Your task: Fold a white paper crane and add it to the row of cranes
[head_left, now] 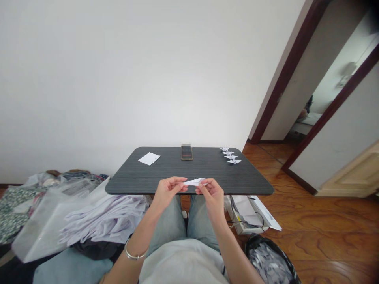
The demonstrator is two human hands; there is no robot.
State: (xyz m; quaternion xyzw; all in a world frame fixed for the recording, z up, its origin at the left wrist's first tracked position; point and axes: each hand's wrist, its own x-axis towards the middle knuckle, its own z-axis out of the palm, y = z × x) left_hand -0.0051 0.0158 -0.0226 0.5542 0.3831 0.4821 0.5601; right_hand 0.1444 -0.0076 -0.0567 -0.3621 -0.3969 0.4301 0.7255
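Note:
A slim, pointed piece of folded white paper is stretched between my hands, just above the near edge of the dark table. My left hand pinches its narrow tip between thumb and fingers. At the wider end, my right hand grips the paper the same way, and its fingers cover part of the folds. Several folded white paper cranes stand in a row at the table's far right. A flat stack or sheet of white square paper lies at the far left.
A phone lies at the table's back middle, near the white wall. Piled clothes and plastic bags sit at left. On the wooden floor at right are a white box with cables and a black bag of scraps. A doorway opens at right.

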